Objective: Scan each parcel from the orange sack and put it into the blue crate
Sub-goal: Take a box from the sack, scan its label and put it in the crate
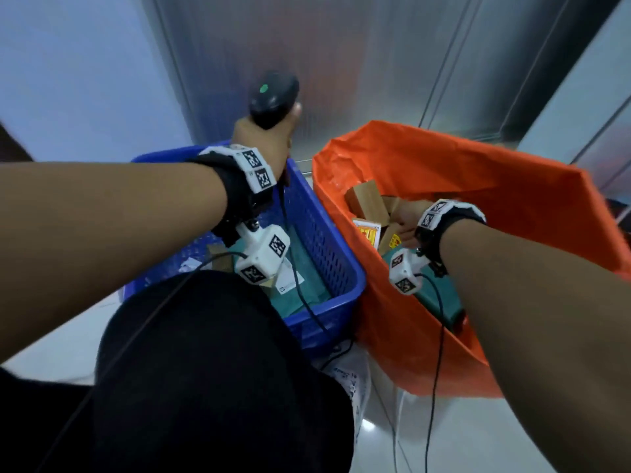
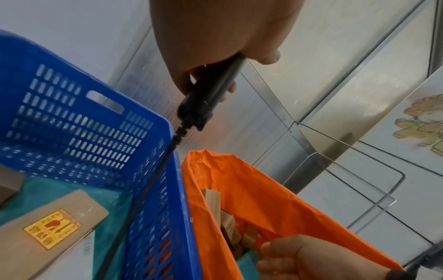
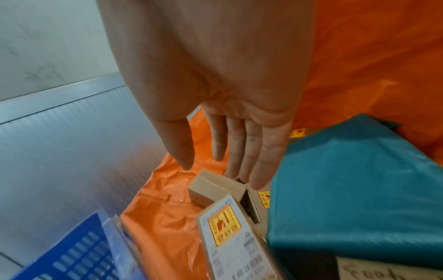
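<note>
The orange sack (image 1: 478,186) stands open on the floor at the person's right, its mouth wide. Touching its left side is the blue crate (image 1: 324,233), a slotted plastic basket with a handle hole in its far wall.

Inside the sack, a large teal parcel (image 3: 354,189) fills the near right part. To its left lie several cardboard boxes: a small plain box (image 3: 215,187) near the far side, and a flat box with a yellow sticker (image 3: 230,236) and a barcode label leaning against the teal parcel. Another box with a yellow sticker shows only partly between them.

In the crate lie a teal bag (image 2: 59,191) and, on top of it, a flat cardboard parcel (image 2: 48,227) with a yellow fragile sticker. A further brown box shows at the crate's left edge.

The left hand (image 1: 266,138) is raised above the far rim of the crate, its fingers wrapped around the handle of a black scanner (image 1: 273,97), whose top shows a green light. The scanner's cable (image 2: 167,155) hangs down along the crate's right wall.

The right hand (image 3: 223,94) reaches down into the sack with fingers straight and close together, thumb apart, holding nothing. Its fingertips (image 3: 258,181) are at the small boxes; whether they touch cannot be told.
</note>
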`<state>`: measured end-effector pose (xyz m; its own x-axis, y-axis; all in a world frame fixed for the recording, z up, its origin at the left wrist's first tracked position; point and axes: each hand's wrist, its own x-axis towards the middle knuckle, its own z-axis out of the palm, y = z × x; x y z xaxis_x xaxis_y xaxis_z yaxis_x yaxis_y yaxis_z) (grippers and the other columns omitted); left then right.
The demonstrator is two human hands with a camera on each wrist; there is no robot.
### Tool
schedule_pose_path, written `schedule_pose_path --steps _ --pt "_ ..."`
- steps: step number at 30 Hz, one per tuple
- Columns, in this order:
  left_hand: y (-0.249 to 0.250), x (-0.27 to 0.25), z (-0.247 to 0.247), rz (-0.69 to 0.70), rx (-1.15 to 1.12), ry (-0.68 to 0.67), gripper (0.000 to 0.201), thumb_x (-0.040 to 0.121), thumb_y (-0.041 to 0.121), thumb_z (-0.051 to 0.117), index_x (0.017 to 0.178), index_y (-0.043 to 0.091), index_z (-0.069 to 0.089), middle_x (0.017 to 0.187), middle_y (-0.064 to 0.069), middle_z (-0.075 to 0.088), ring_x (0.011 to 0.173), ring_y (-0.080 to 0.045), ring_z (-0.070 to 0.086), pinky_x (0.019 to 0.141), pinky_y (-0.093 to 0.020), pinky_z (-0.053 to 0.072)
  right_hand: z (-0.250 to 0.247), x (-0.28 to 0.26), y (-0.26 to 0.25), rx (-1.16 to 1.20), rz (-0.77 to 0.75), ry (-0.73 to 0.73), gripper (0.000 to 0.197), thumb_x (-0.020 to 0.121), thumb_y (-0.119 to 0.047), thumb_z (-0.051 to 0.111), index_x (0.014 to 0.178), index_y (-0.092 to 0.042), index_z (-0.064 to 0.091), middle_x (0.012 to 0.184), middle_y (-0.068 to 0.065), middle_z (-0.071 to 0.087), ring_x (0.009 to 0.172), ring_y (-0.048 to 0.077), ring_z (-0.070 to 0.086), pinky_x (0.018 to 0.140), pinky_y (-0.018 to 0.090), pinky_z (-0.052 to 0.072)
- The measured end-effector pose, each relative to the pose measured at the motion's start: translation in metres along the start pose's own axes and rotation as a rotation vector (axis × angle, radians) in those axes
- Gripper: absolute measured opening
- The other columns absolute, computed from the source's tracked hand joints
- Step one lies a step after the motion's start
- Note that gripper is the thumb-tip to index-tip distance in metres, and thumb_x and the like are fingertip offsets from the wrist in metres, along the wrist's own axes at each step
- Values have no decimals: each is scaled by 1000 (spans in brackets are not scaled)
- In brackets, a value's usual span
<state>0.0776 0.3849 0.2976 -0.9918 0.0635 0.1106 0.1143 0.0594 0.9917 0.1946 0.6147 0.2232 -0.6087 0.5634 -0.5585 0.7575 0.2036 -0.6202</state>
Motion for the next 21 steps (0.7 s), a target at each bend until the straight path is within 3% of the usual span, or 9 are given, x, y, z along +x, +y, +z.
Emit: schedule_pose_path --steps 2,4,6,8,10,14,16,18,21 --pt "-6 8 3 -22 15 34 65 53 75 75 67 12 70 68 -16 72 57 -23 61 65 -52 59 10 0 6 -128 72 -54 19 92 -28 65 87 -14 53 87 10 57 81 29 59 82 42 55" --pt "-15 16 9 -58 29 61 75 46 81 70 73 11 72 66 -10 71 59 -26 66 67 -53 61 18 4 12 -102 91 -73 33 90 -28 69 116 -10 58 106 15 61 96 33 60 77 43 56" --pt "-23 25 22 -84 38 98 86 41 86 67 81 10 75 71 -7 75 68 -28 73 72 -50 62 19 16 18 -44 106 -60 54 89 -25 71 136 -7 52 119 18 57 101 34 57 92 49 55" --pt "-30 29 36 -114 30 115 88 44 86 67 86 10 76 74 -6 77 75 -28 76 75 -47 63 21 34 23 50 104 -35 59 90 -24 71 141 -5 48 122 18 54 109 35 55 99 54 50" --pt "-36 27 41 -186 85 74 87 58 87 66 101 13 76 91 -7 79 86 -28 76 78 -46 63 26 47 26 93 101 -37 55 90 -23 70 138 -8 48 123 16 55 112 36 58 98 53 51" --pt "-51 18 40 -283 246 -28 70 96 64 51 142 11 54 129 -8 64 110 -28 66 92 -37 56 39 75 37 144 111 -23 19 90 -19 67 103 -12 56 94 11 57 79 30 65 83 45 57" --pt "-63 24 46 -320 325 -41 59 108 43 42 160 19 28 145 -23 51 126 -38 58 105 -49 48 49 87 47 178 156 -34 13 93 -19 64 86 -13 55 79 10 58 58 23 57 66 34 51" --pt "-69 27 47 -307 553 -48 63 111 32 32 163 30 -3 149 -35 39 128 -47 54 106 -59 43 60 94 59 252 199 -45 16 95 -17 60 83 -12 52 56 7 52 43 16 45 54 28 42" --pt "-88 35 50 -273 725 -63 61 112 39 27 161 38 -10 149 -38 35 128 -49 52 107 -61 40 79 109 73 322 146 -52 16 89 -11 68 96 -17 55 82 10 61 56 18 56 53 33 50"
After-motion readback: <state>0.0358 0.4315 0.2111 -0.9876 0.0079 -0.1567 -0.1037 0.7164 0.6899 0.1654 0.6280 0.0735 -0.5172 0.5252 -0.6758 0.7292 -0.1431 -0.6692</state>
